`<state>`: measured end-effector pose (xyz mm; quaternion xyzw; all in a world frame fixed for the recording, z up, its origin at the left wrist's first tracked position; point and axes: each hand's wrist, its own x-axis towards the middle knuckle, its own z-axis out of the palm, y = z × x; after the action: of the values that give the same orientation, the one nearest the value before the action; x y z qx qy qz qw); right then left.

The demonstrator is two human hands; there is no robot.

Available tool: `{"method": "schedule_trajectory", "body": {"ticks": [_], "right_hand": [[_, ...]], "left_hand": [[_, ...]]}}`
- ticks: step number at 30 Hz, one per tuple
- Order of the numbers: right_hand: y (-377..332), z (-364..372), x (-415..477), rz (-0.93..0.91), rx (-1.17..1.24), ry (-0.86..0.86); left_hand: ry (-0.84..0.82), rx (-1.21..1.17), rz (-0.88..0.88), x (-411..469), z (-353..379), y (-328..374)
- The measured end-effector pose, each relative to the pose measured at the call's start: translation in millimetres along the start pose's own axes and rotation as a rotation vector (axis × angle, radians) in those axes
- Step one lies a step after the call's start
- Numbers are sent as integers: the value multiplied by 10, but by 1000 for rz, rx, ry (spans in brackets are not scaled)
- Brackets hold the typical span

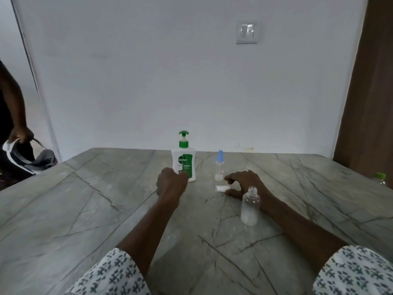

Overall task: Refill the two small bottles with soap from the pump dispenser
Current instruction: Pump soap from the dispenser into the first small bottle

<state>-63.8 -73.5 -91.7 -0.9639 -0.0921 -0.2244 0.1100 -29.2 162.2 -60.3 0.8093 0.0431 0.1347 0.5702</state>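
A white pump dispenser [184,160] with a green pump head and green label stands upright near the far middle of the grey stone table [85,209]. My left hand [171,182] is curled around its lower left side. To its right stands a small clear bottle with a pale blue cap [219,167], a little liquid at its bottom. Nearer me, a second small clear bottle [250,206] stands uncapped, with a little whitish liquid inside. My right hand [244,183] rests on the table behind it, fingers spread, its thumb touching a small white cap [220,188] that lies on the table.
A white wall with a light switch [246,31] rises behind the table. At the far left another person's hand [19,134] holds a white and grey object. A green-capped bottle [380,178] peeks in at the right edge, by a brown door.
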Motion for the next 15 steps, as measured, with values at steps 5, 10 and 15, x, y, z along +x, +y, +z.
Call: {"method": "schedule_trajectory", "body": {"ticks": [5, 10, 15], "right_hand": [[101, 4, -26, -32, 142, 98], [93, -143, -170, 64, 382, 116], [116, -234, -255, 38, 357, 176]], "left_hand": [[-96, 19, -8, 526, -115, 94], [-292, -211, 90, 796, -4, 57], [-295, -121, 189, 817, 26, 58]]}}
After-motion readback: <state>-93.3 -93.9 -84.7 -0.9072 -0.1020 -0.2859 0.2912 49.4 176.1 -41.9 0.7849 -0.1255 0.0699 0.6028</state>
